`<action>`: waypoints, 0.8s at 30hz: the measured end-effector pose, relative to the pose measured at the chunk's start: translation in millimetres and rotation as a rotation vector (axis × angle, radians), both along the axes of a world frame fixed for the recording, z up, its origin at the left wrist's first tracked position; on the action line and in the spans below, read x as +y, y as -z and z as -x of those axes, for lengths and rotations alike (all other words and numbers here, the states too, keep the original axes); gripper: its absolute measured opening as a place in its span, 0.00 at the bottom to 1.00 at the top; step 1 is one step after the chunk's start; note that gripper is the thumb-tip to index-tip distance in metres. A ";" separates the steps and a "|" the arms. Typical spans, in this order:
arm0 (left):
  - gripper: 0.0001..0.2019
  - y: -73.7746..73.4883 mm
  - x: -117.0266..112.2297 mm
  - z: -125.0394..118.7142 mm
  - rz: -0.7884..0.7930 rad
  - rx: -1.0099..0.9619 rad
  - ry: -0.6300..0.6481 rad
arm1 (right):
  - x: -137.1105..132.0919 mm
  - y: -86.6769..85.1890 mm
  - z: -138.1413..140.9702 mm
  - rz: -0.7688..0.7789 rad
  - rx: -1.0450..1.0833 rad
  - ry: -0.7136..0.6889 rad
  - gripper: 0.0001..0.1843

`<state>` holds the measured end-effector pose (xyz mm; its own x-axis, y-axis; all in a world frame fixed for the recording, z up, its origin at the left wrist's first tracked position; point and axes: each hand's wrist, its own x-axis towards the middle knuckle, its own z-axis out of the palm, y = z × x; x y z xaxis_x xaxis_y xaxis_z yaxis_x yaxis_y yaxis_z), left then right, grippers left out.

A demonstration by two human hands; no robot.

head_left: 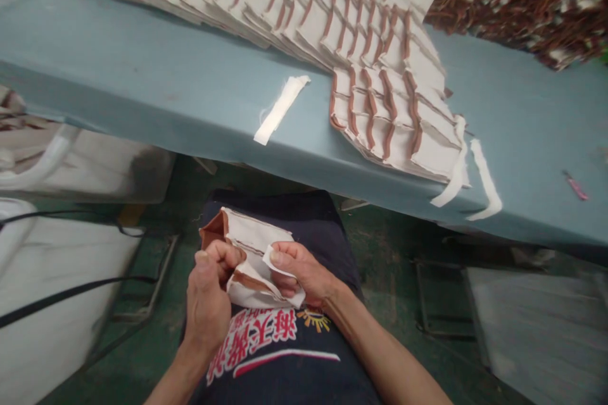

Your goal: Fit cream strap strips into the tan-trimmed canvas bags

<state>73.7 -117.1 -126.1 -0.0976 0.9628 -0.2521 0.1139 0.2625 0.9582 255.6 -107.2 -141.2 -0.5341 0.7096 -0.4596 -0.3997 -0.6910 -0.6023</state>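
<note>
Over my lap, both hands hold a sewn piece of white cloth with brown edging (259, 231), partly folded open. My left hand (209, 291) pinches its left side, fingers curled at the brown inner part. My right hand (304, 269) grips the cloth's right side, with a short white strip (270, 259) between thumb and forefinger. What lies under the right fingers is partly hidden. Below the cloth is a dark apron (285, 380) with red and white lettering.
On the blue table (190, 88), many similar white-and-brown cloth pieces (304, 6) lie in overlapping rows. One white strip (282, 111) rests at the front; two others, including a curved strip (485, 180), hang near the edge. A brown scrap heap (517, 0) and a small pink tool (576, 185) sit rightward.
</note>
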 end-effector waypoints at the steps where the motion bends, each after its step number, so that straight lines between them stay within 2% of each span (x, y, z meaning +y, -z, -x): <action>1: 0.36 0.1 -5.4 5.4 0.009 0.034 0.015 | -1.9 3.7 2.0 0.009 0.000 0.000 0.40; 3: 0.34 -3.1 -16.2 18.0 0.023 0.105 0.068 | -4.5 9.2 4.4 0.023 -0.008 -0.008 0.39; 6: 0.23 -15.5 -27.4 34.6 0.027 0.185 0.154 | -5.9 14.6 6.6 0.032 -0.038 -0.036 0.40; 8: 0.17 -25.8 -28.6 39.8 0.011 0.230 0.232 | -5.6 15.5 7.3 0.026 -0.073 -0.044 0.40; 10: 0.15 -35.2 -24.3 39.8 -0.029 0.274 0.313 | -4.3 11.2 5.7 0.009 -0.126 -0.036 0.39; 13: 0.17 -44.8 -10.8 33.4 -0.101 0.298 0.380 | -1.3 -9.2 -3.2 -0.038 -0.213 -0.013 0.36; 17: 0.17 -49.2 9.6 21.5 -0.152 0.220 0.420 | 1.5 -53.8 -20.7 -0.203 -0.376 -0.009 0.33; 20: 0.18 -48.3 22.1 13.4 -0.121 0.114 0.432 | 1.9 -82.1 -30.3 -0.292 -0.487 -0.027 0.27; 24: 0.20 -49.9 34.9 4.1 -0.061 -0.031 0.483 | 2.5 -104.3 -38.2 -0.366 -0.619 -0.021 0.21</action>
<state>69.6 -82.2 -76.2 0.3704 0.9094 -0.1892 0.1796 0.1298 0.9751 293.9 -104.7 -36.9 -0.2675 0.8685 -0.4173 0.1010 -0.4054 -0.9085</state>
